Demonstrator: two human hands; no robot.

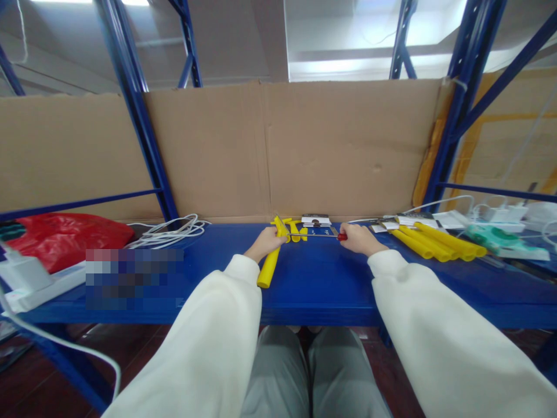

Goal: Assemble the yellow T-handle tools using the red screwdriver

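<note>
My left hand (263, 244) is closed around a yellow tool with a tube-shaped handle (269, 268), its narrower head pointing up and away from me. In my right hand (359, 238) is a screwdriver with a red handle (342, 237). Its long metal shaft (315, 235) runs left across to the yellow tool, and the tip meets it close to my left fingers. Whether the tip sits in a screw is too small to tell. Just behind the shaft lie small yellow parts (295, 229) on the blue table (322, 273).
Several yellow tubes (435, 242) lie at the right, near white packets (418, 220) and a green-and-white package (500, 241). Black-and-white cards (316, 220) rest by the cardboard wall (304, 151). At left are coiled white cable (169, 232), a red bag (73, 235) and a power strip (47, 287).
</note>
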